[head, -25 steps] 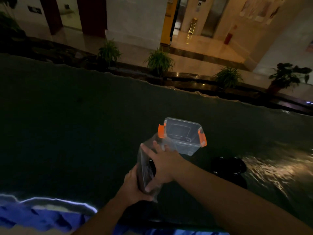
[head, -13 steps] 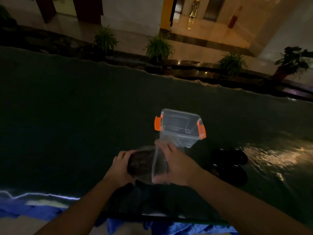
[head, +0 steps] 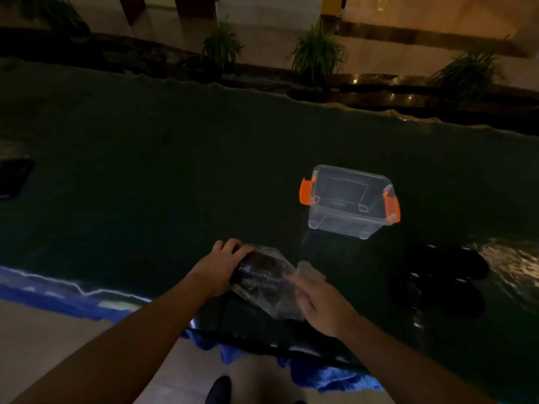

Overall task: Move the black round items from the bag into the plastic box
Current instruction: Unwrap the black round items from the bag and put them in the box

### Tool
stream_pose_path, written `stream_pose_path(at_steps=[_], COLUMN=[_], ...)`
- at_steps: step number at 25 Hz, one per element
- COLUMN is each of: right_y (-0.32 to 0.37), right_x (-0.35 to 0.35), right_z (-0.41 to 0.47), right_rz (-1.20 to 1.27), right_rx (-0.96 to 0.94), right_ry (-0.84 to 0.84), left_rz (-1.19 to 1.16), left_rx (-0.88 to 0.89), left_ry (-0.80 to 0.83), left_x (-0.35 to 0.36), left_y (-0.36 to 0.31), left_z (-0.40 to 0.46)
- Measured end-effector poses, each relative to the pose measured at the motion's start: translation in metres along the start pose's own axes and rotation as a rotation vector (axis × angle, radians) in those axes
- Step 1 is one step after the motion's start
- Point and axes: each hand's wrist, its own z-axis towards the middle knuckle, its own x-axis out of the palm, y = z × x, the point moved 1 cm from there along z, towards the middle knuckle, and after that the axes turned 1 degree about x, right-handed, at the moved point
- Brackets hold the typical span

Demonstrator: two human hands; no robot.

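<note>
A clear plastic bag point(head: 267, 282) lies on its side near the table's front edge, with a stack of black round items showing through it. My left hand point(head: 217, 266) grips the bag's closed far end. My right hand point(head: 316, 295) pinches the bag's open mouth at the right. The clear plastic box point(head: 351, 199) with orange latches stands open behind and to the right of the bag. Several black round items point(head: 446, 277) lie loose on the table right of my hands.
The table point(head: 145, 185) wears a dark green cloth with a blue skirt along the front edge. A dark flat object point(head: 13, 177) lies at the far left. Potted plants point(head: 316, 51) stand on the floor beyond the far edge.
The bag has gone from held upright to lying on its side on the table. My left hand has shifted to its closed end, and my right hand has moved to its mouth.
</note>
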Motion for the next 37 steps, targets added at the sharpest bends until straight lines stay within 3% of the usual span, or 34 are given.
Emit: stream_pose_path(at_steps=[3,7,9,13,23,27,37], right_y=[-0.010,-0.003,-0.001,0.005,0.009,0.012,0.026], right_x=[0.002,0.004,0.006,0.011,0.001,0.001,-0.013], right_z=[0.009,0.051,0.071,0.096,0.099,0.093,0.086], right_rz=[-0.232,-0.611,-0.686,-0.667,-0.625,-0.709,-0.645], right_rx=[-0.222,-0.349,-0.391,-0.450,-0.444,-0.379,-0.393], right_ry=[-0.027,0.130,0.159,0.202,0.312,0.284,0.198], left_rz=[0.045,-0.025,-0.108,-0.270,-0.324,-0.335,-0.378], left_rx=[-0.002,-0.035,-0.096,-0.198,-0.126,-0.134,-0.134], left_ry=[0.011,0.000,-0.035,-0.051,-0.066,-0.050,-0.027], left_x=[0.001,0.001,0.002,0.008,0.009,0.005,0.000], left_y=[-0.001,0.001,0.005,0.016,0.024,0.026,0.023], left_z=[0.001,-0.001,-0.003,-0.006,-0.001,0.000,0.001])
